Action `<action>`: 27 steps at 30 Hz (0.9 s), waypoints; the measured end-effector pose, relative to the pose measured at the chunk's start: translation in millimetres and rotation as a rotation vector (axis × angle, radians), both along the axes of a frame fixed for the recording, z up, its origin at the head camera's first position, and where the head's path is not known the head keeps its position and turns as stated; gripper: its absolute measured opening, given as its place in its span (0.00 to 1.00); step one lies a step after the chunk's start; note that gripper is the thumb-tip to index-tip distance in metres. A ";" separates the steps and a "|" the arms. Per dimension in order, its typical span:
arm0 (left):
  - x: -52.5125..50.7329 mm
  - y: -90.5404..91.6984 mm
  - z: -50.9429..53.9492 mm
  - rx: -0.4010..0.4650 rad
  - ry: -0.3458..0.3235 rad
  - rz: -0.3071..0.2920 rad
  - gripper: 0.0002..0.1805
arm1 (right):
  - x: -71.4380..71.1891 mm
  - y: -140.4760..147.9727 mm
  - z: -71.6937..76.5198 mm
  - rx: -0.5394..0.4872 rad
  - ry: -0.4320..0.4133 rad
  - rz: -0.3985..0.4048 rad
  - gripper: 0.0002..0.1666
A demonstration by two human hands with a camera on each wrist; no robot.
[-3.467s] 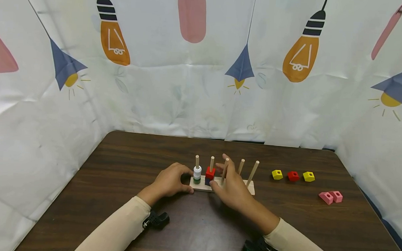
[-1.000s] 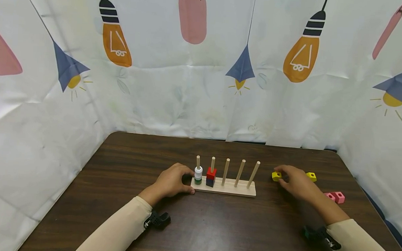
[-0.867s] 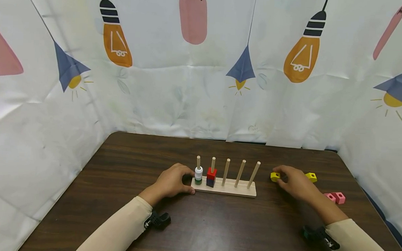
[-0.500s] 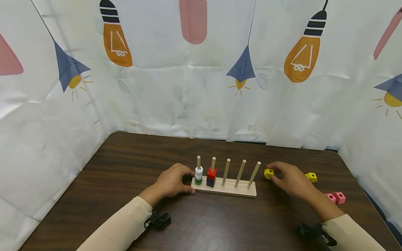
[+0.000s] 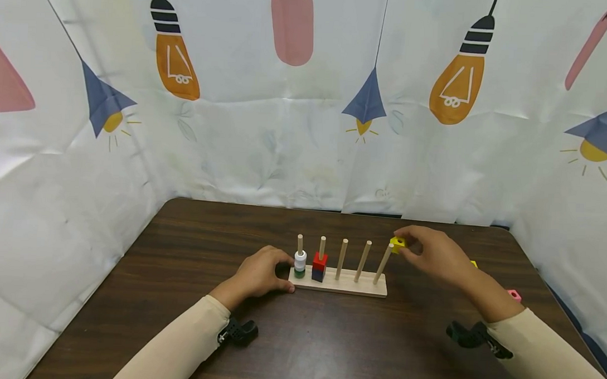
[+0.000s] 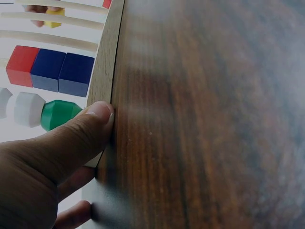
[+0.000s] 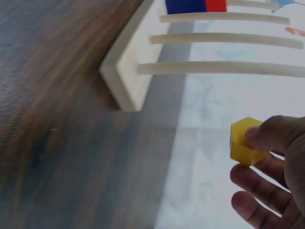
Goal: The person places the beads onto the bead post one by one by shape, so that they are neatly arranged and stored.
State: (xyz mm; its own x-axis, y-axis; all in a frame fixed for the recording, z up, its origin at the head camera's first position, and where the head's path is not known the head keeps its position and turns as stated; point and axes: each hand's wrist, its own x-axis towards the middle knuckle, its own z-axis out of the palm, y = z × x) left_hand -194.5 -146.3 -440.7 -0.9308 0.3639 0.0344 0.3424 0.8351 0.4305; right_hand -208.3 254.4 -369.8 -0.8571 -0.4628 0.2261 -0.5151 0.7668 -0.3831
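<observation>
A pale wooden base [image 5: 350, 285] with several upright pegs stands mid-table. Its leftmost peg carries white pieces [image 5: 300, 259] over a green piece [image 6: 60, 114]; the second carries a red block [image 5: 319, 261] above dark blue blocks [image 6: 76, 74]. The other pegs are bare. My left hand [image 5: 257, 274] grips the left end of the base, thumb on its near edge. My right hand [image 5: 434, 255] pinches a yellow block [image 7: 244, 141] between thumb and fingers, in the air beside the top of the rightmost peg [image 5: 383, 263].
At the right, partly hidden behind my right hand and forearm, a yellow block [image 5: 474, 264] and a pink block [image 5: 514, 295] lie on the dark wooden table [image 5: 328, 346]. A white patterned sheet [image 5: 285, 144] hangs behind and beside the table.
The right hand went from the base to the blocks at the right, took hold of a yellow one, then lifted it and carried it left towards the rightmost peg. The left hand stayed put.
</observation>
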 end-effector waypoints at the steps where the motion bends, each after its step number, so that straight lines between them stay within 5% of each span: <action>1: 0.0 0.0 0.3 -0.001 0.000 -0.001 0.30 | -0.3 -1.6 3.3 0.001 0.003 0.004 0.22; 12: -0.2 0.9 -1.0 0.002 0.001 0.011 0.29 | -2.8 -16.6 33.3 -0.049 0.050 0.037 0.21; 27: -0.1 -0.5 -2.0 0.005 0.008 0.007 0.29 | 0.7 -46.6 54.4 -0.146 0.123 0.165 0.21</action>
